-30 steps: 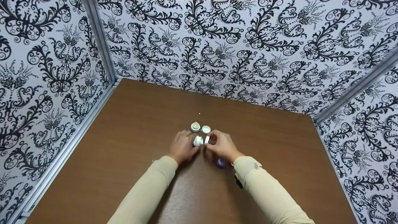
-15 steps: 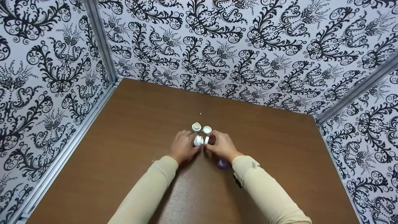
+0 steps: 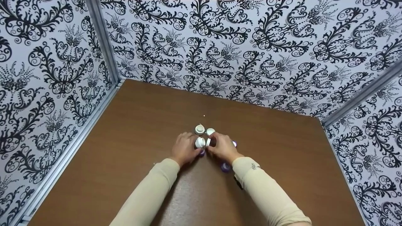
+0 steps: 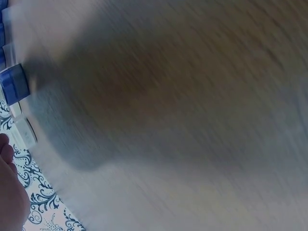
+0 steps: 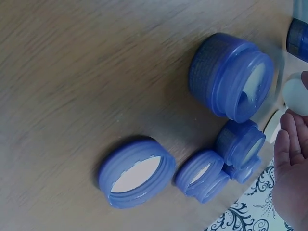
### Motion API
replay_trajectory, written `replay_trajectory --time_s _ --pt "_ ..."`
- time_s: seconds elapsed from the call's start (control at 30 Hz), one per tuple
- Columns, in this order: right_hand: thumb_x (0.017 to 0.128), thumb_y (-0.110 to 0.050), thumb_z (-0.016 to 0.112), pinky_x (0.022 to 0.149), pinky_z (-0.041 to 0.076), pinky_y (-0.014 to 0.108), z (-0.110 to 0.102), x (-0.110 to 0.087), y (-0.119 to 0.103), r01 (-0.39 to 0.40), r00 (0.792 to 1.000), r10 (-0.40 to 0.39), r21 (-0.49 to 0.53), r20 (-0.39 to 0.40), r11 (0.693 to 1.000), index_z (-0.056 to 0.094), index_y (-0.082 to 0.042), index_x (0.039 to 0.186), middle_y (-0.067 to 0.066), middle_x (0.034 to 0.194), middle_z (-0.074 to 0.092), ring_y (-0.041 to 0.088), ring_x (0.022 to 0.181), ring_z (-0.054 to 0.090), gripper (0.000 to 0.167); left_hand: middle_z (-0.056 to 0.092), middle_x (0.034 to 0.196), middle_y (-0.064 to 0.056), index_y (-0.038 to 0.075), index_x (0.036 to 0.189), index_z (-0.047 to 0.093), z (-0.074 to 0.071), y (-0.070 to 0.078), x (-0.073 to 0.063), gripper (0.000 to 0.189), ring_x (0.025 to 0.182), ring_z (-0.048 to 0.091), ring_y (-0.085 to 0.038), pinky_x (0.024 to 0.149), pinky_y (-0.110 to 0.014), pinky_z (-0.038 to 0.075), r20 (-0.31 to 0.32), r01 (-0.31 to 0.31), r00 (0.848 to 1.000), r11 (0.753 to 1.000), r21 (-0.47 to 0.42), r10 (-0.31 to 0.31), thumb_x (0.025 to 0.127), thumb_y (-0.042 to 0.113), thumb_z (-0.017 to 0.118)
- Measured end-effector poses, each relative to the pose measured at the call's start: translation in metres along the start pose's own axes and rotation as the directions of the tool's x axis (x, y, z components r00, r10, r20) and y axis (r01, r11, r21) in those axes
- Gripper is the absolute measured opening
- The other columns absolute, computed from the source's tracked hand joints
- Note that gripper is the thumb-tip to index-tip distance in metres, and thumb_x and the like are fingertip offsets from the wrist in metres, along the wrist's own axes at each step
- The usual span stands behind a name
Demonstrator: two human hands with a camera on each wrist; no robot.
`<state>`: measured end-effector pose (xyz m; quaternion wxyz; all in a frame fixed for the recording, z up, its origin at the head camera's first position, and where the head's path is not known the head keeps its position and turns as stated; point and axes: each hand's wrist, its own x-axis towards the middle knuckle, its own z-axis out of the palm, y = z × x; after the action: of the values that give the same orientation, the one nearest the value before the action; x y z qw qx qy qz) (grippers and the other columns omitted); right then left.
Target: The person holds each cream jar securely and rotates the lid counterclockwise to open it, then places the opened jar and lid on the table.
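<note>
In the head view my left hand (image 3: pixel 184 147) grips a small jar (image 3: pixel 200 142) with a white neck, tipped so its mouth faces right. Just right of that mouth, my right hand (image 3: pixel 223 147) pinches a white round lid (image 3: pixel 208 142) on edge, a narrow gap from the jar. Behind them are an open whitish jar (image 3: pixel 199 129) and a loose white lid (image 3: pixel 210 131), partly covered by the right fingers. The right wrist view catches the right palm (image 5: pixel 294 178) at its edge, with a pale disc (image 5: pixel 295 96) at the fingertips.
A large open blue jar (image 5: pixel 231 77), a big blue lid (image 5: pixel 137 173), a smaller jar (image 5: pixel 239 142) and a smaller lid (image 5: pixel 198 174) lie near the right wrist. A white speck (image 3: pixel 204 115) lies farther back on the brown table (image 3: pixel 150 103). Patterned walls (image 3: pixel 220 47) enclose it.
Both hands have shifted slightly left across the table, jar and lid still held close together. Purple pieces beside the hands show more. The view has drifted a little.
</note>
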<state>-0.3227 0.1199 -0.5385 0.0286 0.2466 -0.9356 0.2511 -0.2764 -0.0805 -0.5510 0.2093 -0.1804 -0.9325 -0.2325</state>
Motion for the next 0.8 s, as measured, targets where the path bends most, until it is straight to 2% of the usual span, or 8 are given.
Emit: replay_trajectory --time_s 0.37,0.57,0.8 --pt "0.073 -0.018 0.082 0.082 0.051 0.041 0.0018 0.0043 -0.0007 -0.03 0.999 0.03 0.029 0.018 0.999 0.069 -0.007 0.106 0.008 0.101 0.071 0.025 0.092 0.065 0.037 0.069 0.099 -0.006 0.008 0.101 0.073 0.0001 -0.0002 -0.0005 0.041 0.098 0.062 -0.027 0.093 -0.043 0.046 -0.011 0.017 1.0 1.0 0.01 -0.017 0.074 0.037 0.084" --pt "0.072 -0.018 0.084 0.078 0.051 0.04 0.0008 0.0048 -0.0019 -0.039 0.999 0.039 0.05 0.017 0.998 0.068 -0.006 0.103 0.007 0.095 0.07 0.022 0.085 0.062 0.036 0.069 0.097 -0.006 0.009 0.097 0.073 0.0005 -0.0021 0.0 0.039 0.096 0.061 -0.027 0.091 -0.042 0.045 -0.023 0.025 0.999 1.0 -0.009 -0.025 0.073 0.037 0.085" --pt "0.072 -0.012 0.083 0.075 0.052 0.037 0.0003 0.0044 -0.0025 -0.037 0.999 0.034 0.084 0.04 0.996 0.068 -0.004 0.11 0.005 0.095 0.07 0.019 0.083 0.065 0.041 0.068 0.094 -0.006 0.009 0.093 0.071 0.002 -0.0053 -0.0022 0.038 0.095 0.061 -0.027 0.092 -0.042 0.044 -0.039 0.027 0.999 1.0 0.001 -0.027 0.073 0.038 0.085"
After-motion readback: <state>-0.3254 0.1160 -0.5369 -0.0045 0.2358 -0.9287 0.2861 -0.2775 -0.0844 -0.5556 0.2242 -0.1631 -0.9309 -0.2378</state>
